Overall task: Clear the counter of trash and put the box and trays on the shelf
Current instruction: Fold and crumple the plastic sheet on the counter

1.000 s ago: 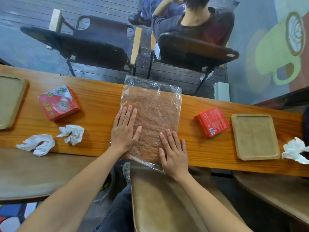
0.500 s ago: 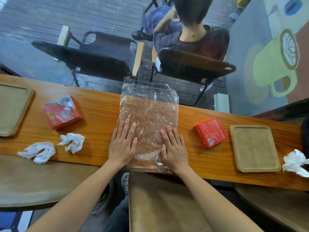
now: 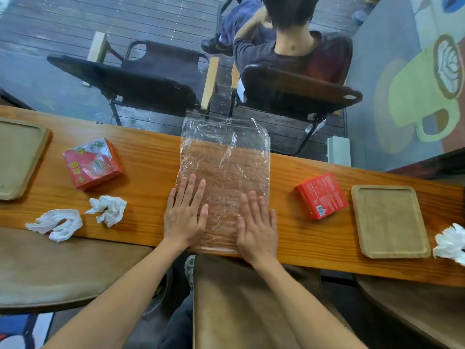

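At the far left of the wooden counter (image 3: 151, 170) lies a shallow tray (image 3: 17, 157) with a raised rim and rounded corners; it looks stiff and rather light, so I judge it is best lifted by two opposite edges. Next comes a red box (image 3: 91, 163) wrapped in shiny film, probably light and a little slippery, easy to pinch across its sides. In front of it rest two crumpled white tissues (image 3: 56, 222) (image 3: 108, 209), soft and almost weightless, which any pinch can gather. In the middle a clear plastic bag (image 3: 224, 157) lies flat, wrinkled and glossy, its far end over the counter's back edge. The left hand (image 3: 185, 212) and the right hand (image 3: 256, 222) lie open with fingers stretched, palms pressing on the near part of the bag; neither hand closes on anything. The bag is thin, limp and slippery, so taking an edge or the mouth seems better than the flat surface. To the right sit a second red box (image 3: 322, 196), of matte cardboard, a smaller tray (image 3: 390, 220), and one more tissue (image 3: 450, 244) at the edge of view.
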